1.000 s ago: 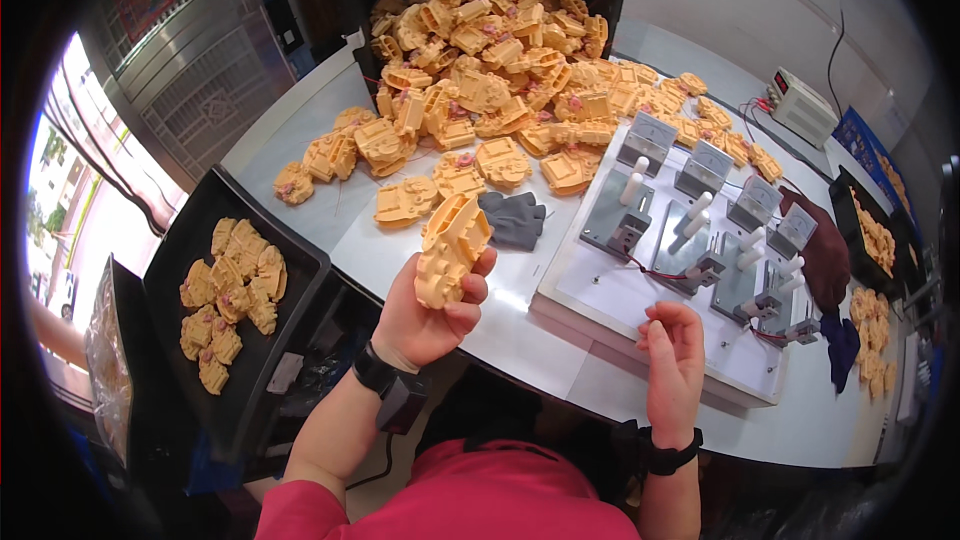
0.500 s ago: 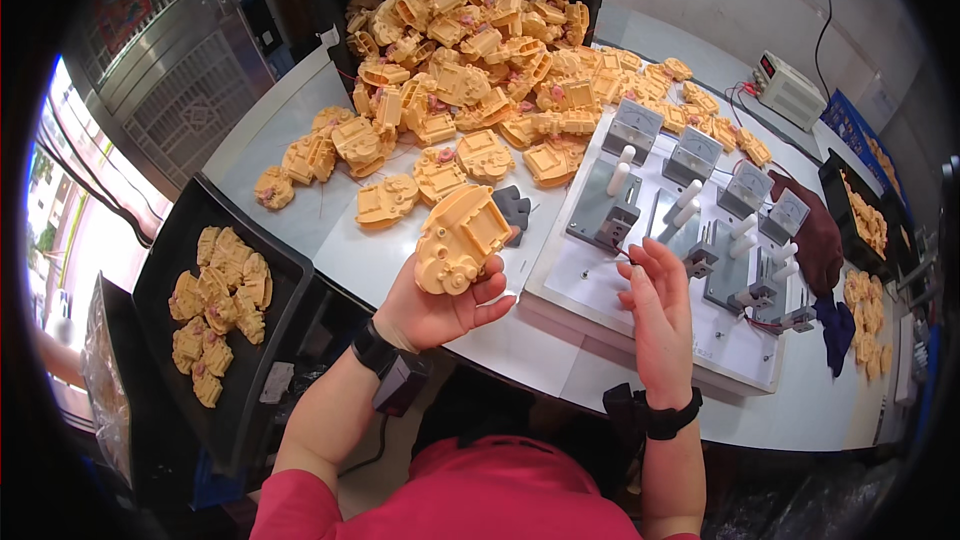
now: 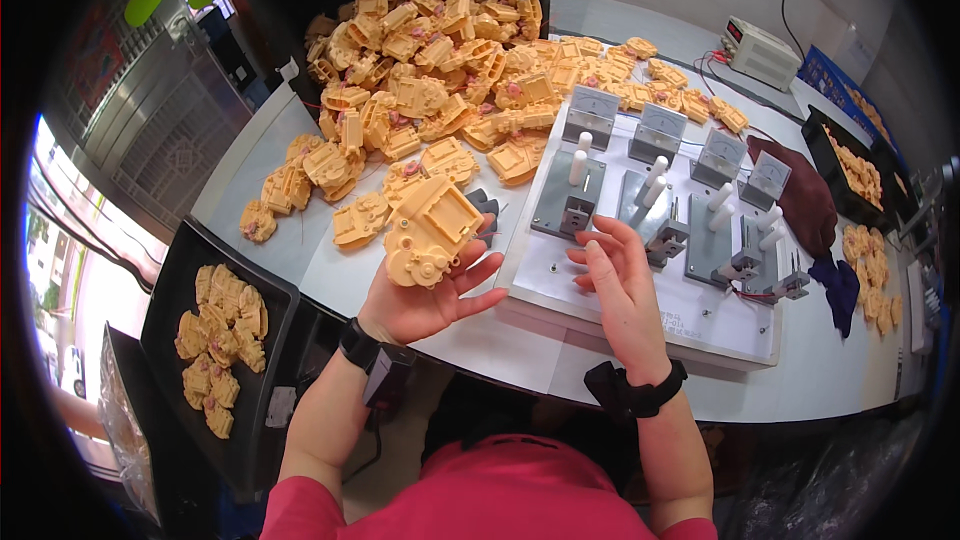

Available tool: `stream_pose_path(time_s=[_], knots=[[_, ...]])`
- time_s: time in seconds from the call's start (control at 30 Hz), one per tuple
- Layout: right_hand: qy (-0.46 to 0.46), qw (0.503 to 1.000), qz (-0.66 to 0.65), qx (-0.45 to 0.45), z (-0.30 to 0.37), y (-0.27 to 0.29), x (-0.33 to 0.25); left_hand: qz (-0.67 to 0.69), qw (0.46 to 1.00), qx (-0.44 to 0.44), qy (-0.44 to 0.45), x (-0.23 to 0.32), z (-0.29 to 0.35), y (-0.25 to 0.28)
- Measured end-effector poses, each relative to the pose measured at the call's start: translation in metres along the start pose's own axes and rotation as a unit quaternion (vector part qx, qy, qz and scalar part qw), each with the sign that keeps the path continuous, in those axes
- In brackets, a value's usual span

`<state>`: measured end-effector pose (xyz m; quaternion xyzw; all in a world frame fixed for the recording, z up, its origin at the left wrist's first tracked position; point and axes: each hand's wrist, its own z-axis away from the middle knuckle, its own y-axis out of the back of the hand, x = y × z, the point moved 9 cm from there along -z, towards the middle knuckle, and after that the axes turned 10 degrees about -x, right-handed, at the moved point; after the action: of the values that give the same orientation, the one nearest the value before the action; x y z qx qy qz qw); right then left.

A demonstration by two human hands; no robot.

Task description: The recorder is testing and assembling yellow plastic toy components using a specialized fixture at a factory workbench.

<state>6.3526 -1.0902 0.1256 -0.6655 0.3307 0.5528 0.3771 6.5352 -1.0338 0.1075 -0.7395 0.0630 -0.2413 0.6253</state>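
Note:
My left hand (image 3: 415, 312) holds up a yellow plastic gear housing (image 3: 432, 230), resting on the palm and fingers, its rectangular recess and round bosses facing up. My right hand (image 3: 625, 290) hovers at the front left of a white test board (image 3: 560, 290), fingers loosely curled and apart, with nothing visible in them. Just beyond it stands the leftmost grey fixture block (image 3: 568, 202) with white pegs. Several more such blocks line the board, with analog meters (image 3: 590, 118) behind them. Partly hidden behind the held housing, a dark grey object (image 3: 484, 212) lies on the table.
A large heap of yellow housings (image 3: 420, 95) spills from a black bin at the back. On the left, a black tray (image 3: 285, 340) bears several more. A power supply (image 3: 760, 55), a maroon cloth (image 3: 803, 202) and another black tray (image 3: 835, 165) are at the right.
The view has shifted, so the table's contents sit further left. The housing in my left hand is turned slightly, and that hand's fingers are spread wider. My right hand stays near the board's left part.

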Motion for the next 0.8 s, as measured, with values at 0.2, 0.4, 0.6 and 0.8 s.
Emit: stream_pose_path(time_s=[0.2,0.4,0.6,0.8], knots=[[-0.004,0.997,0.071,-0.017,-0.001,-0.004,0.002,-0.03,0.999,0.02,0.006,0.001,-0.003,0.006],[0.072,0.988,0.129,0.035,0.001,0.0,-0.001,-0.254,0.955,0.152,-0.002,0.038,-0.033,-0.002],[0.142,0.979,0.125,0.071,-0.001,-0.004,-0.014,-0.504,0.842,0.189,-0.044,0.068,-0.075,-0.036],[0.123,0.983,0.137,-0.004,-0.007,-0.009,-0.011,-0.64,0.742,0.188,-0.059,0.081,-0.129,-0.049]])
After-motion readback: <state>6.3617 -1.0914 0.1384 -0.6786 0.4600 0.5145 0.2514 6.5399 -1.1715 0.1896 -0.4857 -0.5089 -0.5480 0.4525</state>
